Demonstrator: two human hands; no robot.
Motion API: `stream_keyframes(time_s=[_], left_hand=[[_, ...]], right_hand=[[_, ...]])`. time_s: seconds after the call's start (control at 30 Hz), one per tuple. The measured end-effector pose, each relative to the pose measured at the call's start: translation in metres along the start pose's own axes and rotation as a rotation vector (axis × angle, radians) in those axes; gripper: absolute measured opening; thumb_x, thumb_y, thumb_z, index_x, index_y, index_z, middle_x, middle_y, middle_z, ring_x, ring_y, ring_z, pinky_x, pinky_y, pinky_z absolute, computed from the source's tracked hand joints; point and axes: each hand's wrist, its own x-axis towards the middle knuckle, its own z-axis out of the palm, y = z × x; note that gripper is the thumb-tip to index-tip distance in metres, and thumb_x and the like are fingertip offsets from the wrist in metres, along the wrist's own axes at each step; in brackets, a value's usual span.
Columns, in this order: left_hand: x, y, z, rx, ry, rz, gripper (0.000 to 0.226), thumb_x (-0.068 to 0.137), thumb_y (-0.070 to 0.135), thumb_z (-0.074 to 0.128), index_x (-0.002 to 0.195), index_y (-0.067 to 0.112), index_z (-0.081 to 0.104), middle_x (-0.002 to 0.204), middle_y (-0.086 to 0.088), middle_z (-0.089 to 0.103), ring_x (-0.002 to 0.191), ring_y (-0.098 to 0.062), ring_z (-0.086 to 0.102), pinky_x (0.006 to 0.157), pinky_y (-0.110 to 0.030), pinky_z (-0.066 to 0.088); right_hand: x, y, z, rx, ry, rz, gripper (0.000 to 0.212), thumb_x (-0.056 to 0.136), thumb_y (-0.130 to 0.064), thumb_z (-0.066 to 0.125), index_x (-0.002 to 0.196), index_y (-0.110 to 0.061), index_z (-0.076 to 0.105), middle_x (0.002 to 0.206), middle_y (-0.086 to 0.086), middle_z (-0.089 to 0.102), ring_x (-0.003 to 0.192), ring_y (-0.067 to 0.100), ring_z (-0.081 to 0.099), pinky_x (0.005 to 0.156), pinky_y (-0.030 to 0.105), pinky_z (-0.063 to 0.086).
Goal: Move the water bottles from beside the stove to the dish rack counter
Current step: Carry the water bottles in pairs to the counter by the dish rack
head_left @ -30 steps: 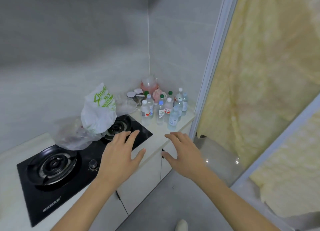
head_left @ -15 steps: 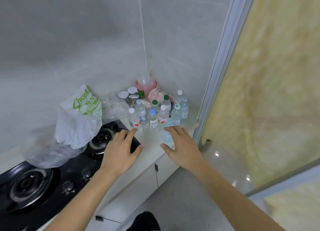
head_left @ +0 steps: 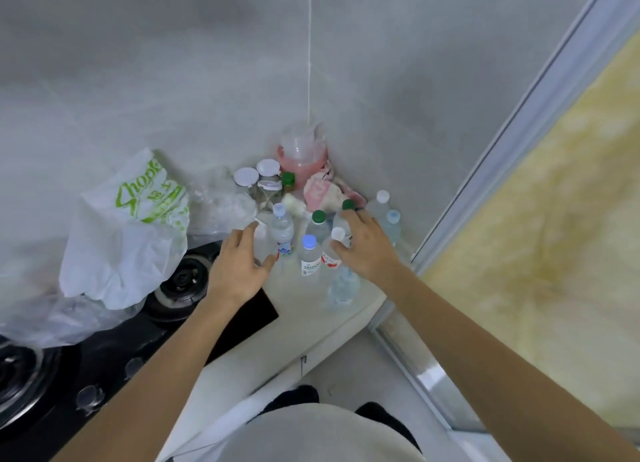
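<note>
Several small clear water bottles [head_left: 309, 253] stand bunched in the counter corner, to the right of the black stove [head_left: 242, 319]. Their caps are white, pale blue or green. My left hand [head_left: 239, 264] curls around a clear bottle [head_left: 262, 241] at the cluster's left edge, with fingers behind it and thumb in front, still apart. Just right of that hand stands a pale-capped bottle [head_left: 282, 231]. My right hand [head_left: 363, 250] hovers with spread fingers over the right side, thumb by a white cap [head_left: 337, 233], fingertips at a green cap [head_left: 348, 204]. One clear bottle [head_left: 344, 285] sits nearest the counter edge.
A white plastic bag with green print [head_left: 128, 229] lies on the stove's far burner. Behind the bottles are white-lidded jars [head_left: 268, 170], a pink container [head_left: 303, 156] and a pink cloth [head_left: 322, 191]. A sliding door frame [head_left: 485, 170] bounds the counter [head_left: 311, 337] on the right.
Both hands have moved forward from over the stove and counter edge into the bottle cluster. My view has come closer and tilted down onto the corner.
</note>
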Motion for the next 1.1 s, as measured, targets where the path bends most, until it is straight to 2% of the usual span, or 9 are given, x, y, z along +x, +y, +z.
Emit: stream_keyframes(time_s=[0.07,0.2,0.33,0.47,0.6,0.77,0.93,1.1], left_hand=[[0.019,-0.007,0.008,-0.019,-0.004,0.002,0.077,0.091,0.042,0.072,0.156,0.024,0.036,0.147,-0.008,0.046,0.133,-0.036,0.051,0.093,-0.052,0.055],[0.046,-0.022,0.022,-0.049,-0.095,0.001,0.075,0.089,0.038,0.076,0.153,0.024,0.04,0.142,-0.007,0.048,0.131,-0.035,0.051,0.097,-0.053,0.053],[0.06,-0.032,0.04,-0.149,-0.113,-0.01,0.078,0.086,0.034,0.08,0.152,0.024,0.04,0.134,-0.002,0.051,0.126,-0.028,0.054,0.097,-0.047,0.052],[0.068,-0.042,0.058,-0.299,-0.078,-0.095,0.078,0.083,0.031,0.084,0.149,0.028,0.042,0.141,0.005,0.054,0.131,-0.022,0.053,0.103,-0.047,0.05],[0.075,-0.053,0.069,-0.41,-0.069,-0.205,0.06,0.075,0.031,0.087,0.125,0.035,0.054,0.122,0.009,0.063,0.114,-0.02,0.063,0.093,-0.05,0.056],[0.081,-0.061,0.084,-0.423,-0.067,-0.215,0.061,0.069,0.036,0.089,0.118,0.041,0.053,0.116,0.015,0.066,0.109,-0.016,0.065,0.091,-0.05,0.057],[0.08,-0.049,0.079,-0.365,-0.031,-0.202,0.052,0.075,0.033,0.087,0.117,0.035,0.056,0.113,0.013,0.068,0.105,-0.018,0.066,0.087,-0.044,0.058],[0.075,-0.049,0.073,-0.374,-0.021,-0.198,0.046,0.074,0.037,0.085,0.111,0.037,0.059,0.105,0.014,0.071,0.099,-0.016,0.069,0.085,-0.046,0.06]], right_hand=[[0.024,0.005,0.009,-0.044,-0.059,-0.006,0.058,0.087,-0.035,0.071,0.14,-0.017,0.052,0.132,0.013,0.056,0.122,0.042,0.054,0.102,0.047,0.045],[0.05,0.009,0.025,-0.11,-0.22,-0.011,0.067,0.09,-0.037,0.07,0.149,-0.018,0.044,0.14,0.014,0.053,0.13,0.039,0.051,0.104,0.047,0.046],[0.062,0.017,0.039,-0.191,-0.335,-0.031,0.065,0.09,-0.035,0.073,0.147,-0.021,0.045,0.129,0.011,0.057,0.121,0.037,0.058,0.099,0.044,0.048],[0.069,0.021,0.048,-0.266,-0.364,-0.063,0.06,0.085,-0.03,0.079,0.138,-0.023,0.052,0.128,0.008,0.055,0.117,0.034,0.06,0.098,0.043,0.049],[0.079,0.02,0.051,-0.305,-0.403,-0.053,0.06,0.08,-0.031,0.083,0.131,-0.027,0.053,0.13,0.006,0.056,0.114,0.035,0.062,0.096,0.043,0.05],[0.085,0.025,0.058,-0.345,-0.415,-0.048,0.074,0.075,-0.042,0.088,0.135,-0.027,0.048,0.129,0.008,0.058,0.115,0.035,0.062,0.096,0.044,0.051],[0.087,0.03,0.059,-0.341,-0.377,-0.074,0.06,0.083,-0.039,0.081,0.133,-0.025,0.051,0.126,0.008,0.059,0.112,0.034,0.063,0.091,0.041,0.052],[0.085,0.031,0.047,-0.26,-0.341,-0.051,0.058,0.079,-0.032,0.084,0.13,-0.025,0.057,0.122,0.005,0.064,0.11,0.031,0.066,0.088,0.04,0.055]])
